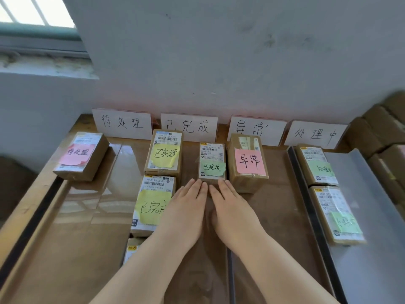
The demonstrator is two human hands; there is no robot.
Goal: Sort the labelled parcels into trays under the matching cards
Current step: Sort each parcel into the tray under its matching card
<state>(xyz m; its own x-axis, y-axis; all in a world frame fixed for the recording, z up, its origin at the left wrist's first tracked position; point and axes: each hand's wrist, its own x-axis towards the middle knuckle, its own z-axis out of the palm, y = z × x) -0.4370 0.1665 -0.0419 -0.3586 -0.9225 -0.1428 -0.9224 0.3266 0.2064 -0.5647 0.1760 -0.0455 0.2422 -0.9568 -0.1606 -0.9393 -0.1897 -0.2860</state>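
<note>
Small green-note parcel [212,163] sits in the brown tray [191,159] below the second card [189,127], whose writing appears to match the note. Left hand [186,207] and right hand [232,207] lie side by side, fingers straight and flat, gripping nothing. Their fingertips meet the parcel's near face, probably to nudge it square toward the card and keep it off the pink-note parcel [248,163] just beside it. Far yellow-note parcel [163,153] and near yellow-note parcel [153,202] stand to its left. The left forearm covers part of the near one's note and most of a bottom parcel [131,249]. Tray edges under the arms are hard to trace.
</note>
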